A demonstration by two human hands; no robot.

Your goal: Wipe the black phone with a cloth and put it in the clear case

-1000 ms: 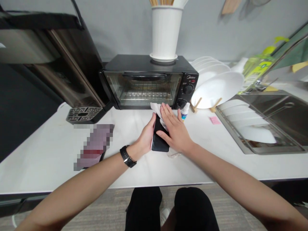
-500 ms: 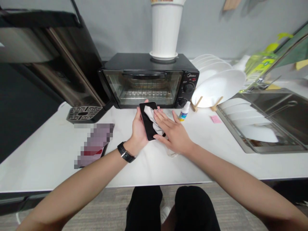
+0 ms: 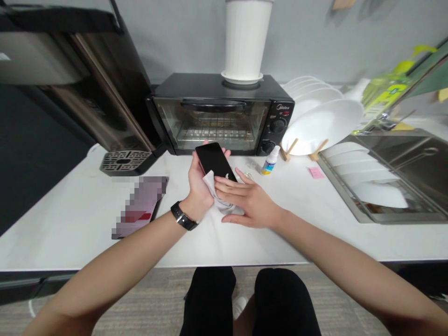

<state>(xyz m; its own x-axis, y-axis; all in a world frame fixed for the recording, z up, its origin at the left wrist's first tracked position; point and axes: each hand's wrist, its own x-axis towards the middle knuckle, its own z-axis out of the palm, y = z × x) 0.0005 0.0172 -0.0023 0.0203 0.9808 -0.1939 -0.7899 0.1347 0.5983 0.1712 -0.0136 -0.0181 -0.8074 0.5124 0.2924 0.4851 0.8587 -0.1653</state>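
Just before toaster oven (image 3: 220, 114): left hand (image 3: 199, 184), fingers grasping black smartphone (image 3: 214, 161), screen up; right hand (image 3: 250, 203), fingers over white cloth (image 3: 219, 198), grip unclear

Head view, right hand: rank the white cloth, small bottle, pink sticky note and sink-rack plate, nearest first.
1. white cloth: touching the right hand, under its fingers
2. small bottle: ahead and rightward, by the toaster oven
3. pink sticky note: farther right on the counter
4. white plate: far right, in the sink rack
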